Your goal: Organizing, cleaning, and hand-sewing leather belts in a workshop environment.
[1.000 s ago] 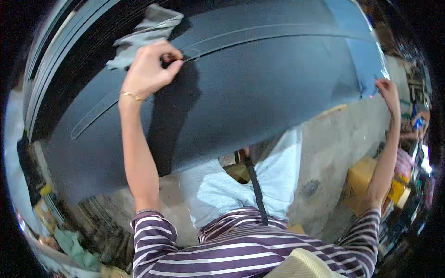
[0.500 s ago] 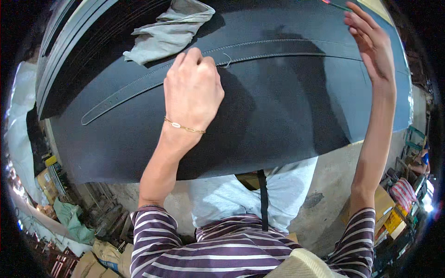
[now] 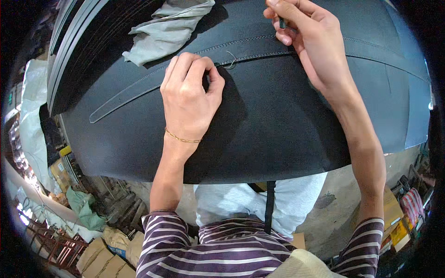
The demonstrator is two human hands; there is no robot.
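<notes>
A long dark leather belt [image 3: 134,97] with stitching along both edges curves across the black surface. Its rounded tip lies at the left, and its far stretch runs off to the right. My left hand [image 3: 190,85] is closed over the belt, fingers curled, thumb against the near edge; the fingertips are partly hidden. Beside that thumb a loose loop of thread [image 3: 233,59] sticks up from the belt's edge. Above the belt, farther right, my right hand [image 3: 310,34] pinches a thin pen-like tool [image 3: 282,22]. Its dark lower end shows below the fingers; the rest is hidden or out of view.
A crumpled grey cloth [image 3: 169,32] lies beyond the belt. Stacked dark sheets [image 3: 76,41] rise at the far left. The black work surface [image 3: 259,125] ends just before my legs. Cardboard boxes [image 3: 99,259] stand on the floor at lower left.
My right hand has come from the far right toward the middle, over the belt, carrying the pen-like tool. My left hand stays at nearly the same spot on the belt. The view has shifted slightly.
</notes>
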